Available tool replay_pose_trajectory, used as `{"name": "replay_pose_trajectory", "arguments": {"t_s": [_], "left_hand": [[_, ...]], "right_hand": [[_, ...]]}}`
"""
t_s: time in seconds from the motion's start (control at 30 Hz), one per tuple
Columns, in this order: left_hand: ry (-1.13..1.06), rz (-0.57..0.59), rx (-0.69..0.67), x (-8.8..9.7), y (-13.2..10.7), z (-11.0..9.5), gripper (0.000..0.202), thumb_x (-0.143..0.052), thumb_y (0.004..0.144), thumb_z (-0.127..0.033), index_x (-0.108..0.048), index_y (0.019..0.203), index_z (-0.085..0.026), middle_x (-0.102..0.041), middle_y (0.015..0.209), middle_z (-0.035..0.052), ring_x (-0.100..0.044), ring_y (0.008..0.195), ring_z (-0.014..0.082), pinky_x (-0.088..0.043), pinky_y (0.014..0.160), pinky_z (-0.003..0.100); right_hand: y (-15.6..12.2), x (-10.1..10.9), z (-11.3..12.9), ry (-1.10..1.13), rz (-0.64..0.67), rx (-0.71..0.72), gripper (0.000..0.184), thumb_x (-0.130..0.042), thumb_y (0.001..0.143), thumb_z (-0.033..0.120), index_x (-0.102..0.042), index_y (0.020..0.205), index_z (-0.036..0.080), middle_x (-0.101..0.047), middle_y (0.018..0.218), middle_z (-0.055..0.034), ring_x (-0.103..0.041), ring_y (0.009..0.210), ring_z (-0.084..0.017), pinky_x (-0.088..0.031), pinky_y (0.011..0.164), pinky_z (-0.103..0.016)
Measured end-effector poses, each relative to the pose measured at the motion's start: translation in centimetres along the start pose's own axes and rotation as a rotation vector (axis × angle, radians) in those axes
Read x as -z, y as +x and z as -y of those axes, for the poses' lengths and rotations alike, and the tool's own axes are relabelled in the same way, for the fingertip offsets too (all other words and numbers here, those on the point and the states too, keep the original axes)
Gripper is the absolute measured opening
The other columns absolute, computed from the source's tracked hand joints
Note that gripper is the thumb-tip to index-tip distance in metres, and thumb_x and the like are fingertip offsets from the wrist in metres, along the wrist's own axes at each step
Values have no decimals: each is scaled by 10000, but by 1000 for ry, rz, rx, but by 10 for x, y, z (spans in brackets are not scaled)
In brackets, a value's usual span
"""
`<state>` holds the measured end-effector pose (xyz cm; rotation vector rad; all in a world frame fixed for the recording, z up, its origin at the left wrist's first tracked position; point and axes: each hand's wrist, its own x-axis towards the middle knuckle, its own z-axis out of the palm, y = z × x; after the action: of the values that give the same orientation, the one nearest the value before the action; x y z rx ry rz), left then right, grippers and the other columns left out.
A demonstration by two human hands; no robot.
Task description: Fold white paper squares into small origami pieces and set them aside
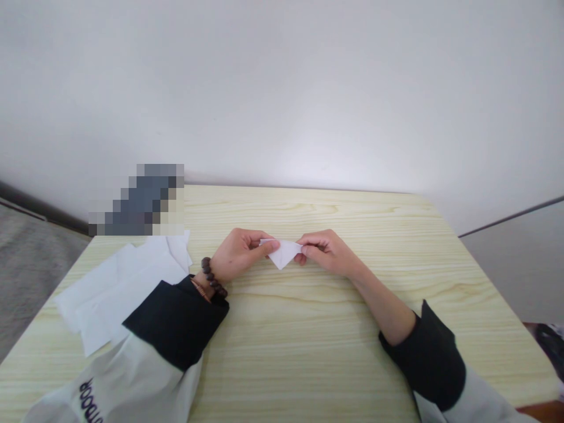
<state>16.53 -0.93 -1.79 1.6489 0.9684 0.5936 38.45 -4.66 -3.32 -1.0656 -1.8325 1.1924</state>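
A small piece of folded white paper (pixel 282 255), shaped like a triangle with its point toward me, is held between both hands over the middle of the table. My left hand (pixel 240 252) is closed on its left end, thumb on top. On the right end, my right hand (pixel 326 251) pinches the paper's corner between thumb and fingers. The fingers behind the paper are partly hidden. A dark bead bracelet (pixel 211 276) circles my left wrist.
Several loose white sheets (pixel 127 282) lie overlapping at the table's left side, partly under my left sleeve. A blurred-out dark object (pixel 141 200) is at the back left. The light wooden table (pixel 299 364) meets a white wall (pixel 299 88) at the back.
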Motion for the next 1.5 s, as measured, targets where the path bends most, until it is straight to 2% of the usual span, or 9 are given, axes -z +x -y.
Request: {"name": "replay_pose_trajectory", "arguments": {"t_s": [0.13, 0.33, 0.5, 0.67, 0.8, 0.9, 1.17, 1.3, 1.5], "left_hand": [[30, -7, 4, -1, 0, 1, 361, -619, 760, -483, -716, 782, -136, -737, 765, 51, -662, 703, 196, -501, 621, 255], [110, -18, 23, -7, 0, 0, 366, -619, 743, -474, -724, 777, -125, -712, 699, 31, -618, 619, 153, -437, 535, 213], [184, -34, 14, -7, 0, 0, 336, -602, 740, -431, -730, 781, -123, -680, 628, 7, -574, 551, 126, -400, 490, 198], [100, 65, -14, -2, 0, -1, 323, -553, 770, -377, -740, 880, -139, -731, 774, 23, -652, 717, 177, -498, 660, 241], [15, 215, -111, 3, 1, 1, 299, -528, 802, -325, -729, 952, -162, -738, 889, 28, -665, 866, 202, -501, 806, 283], [-19, 252, -154, 6, 1, 4, 291, -530, 814, -302, -719, 989, -168, -736, 929, 37, -663, 904, 214, -499, 840, 306], [-169, 244, -132, 5, -1, 5, 316, -582, 791, -353, -712, 1002, -157, -733, 931, 55, -662, 917, 247, -509, 824, 328], [-11, 123, -82, -1, 1, 4, 361, -586, 801, -445, -726, 945, -145, -737, 898, 55, -665, 840, 232, -516, 762, 301], [-19, 105, -112, 0, 3, 6, 375, -552, 833, -460, -718, 932, -138, -734, 883, 49, -655, 864, 210, -500, 806, 281]], "right_hand": [[0, 2, 0, 6, 10, 23, 187, -458, 797, 169, -627, 717, 153, -651, 662, -15, -592, 610, -118, -456, 595, -227], [2, -1, 2, -107, 24, 52, 246, -519, 844, 336, -640, 770, 135, -595, 630, -7, -504, 565, -102, -364, 528, -210], [4, -8, 2, -228, -41, 18, 223, -512, 849, 244, -637, 698, 140, -566, 578, 12, -444, 508, -77, -312, 485, -196], [3, -3, 2, -150, -41, -18, 220, -497, 864, 252, -638, 738, 140, -583, 589, 11, -475, 516, -82, -334, 486, -191], [0, 1, 0, -54, -24, -28, 222, -491, 877, 271, -631, 757, 147, -588, 601, 12, -508, 541, -88, -364, 511, -191], [-1, 2, -2, -19, -19, -28, 228, -488, 882, 277, -623, 753, 145, -588, 610, 9, -514, 548, -90, -373, 521, -195], [1, -1, 0, -164, -63, -19, 266, -467, 889, 274, -581, 683, 150, -544, 559, 19, -454, 503, -82, -337, 490, -196], [3, -5, 3, -260, -85, 5, 275, -472, 877, 258, -561, 638, 153, -530, 548, 20, -436, 490, -78, -318, 479, -199], [2, -2, 0, -105, 6, -42, 199, -450, 867, 211, -629, 804, 153, -614, 652, -1, -558, 579, -101, -420, 565, -212]]}}
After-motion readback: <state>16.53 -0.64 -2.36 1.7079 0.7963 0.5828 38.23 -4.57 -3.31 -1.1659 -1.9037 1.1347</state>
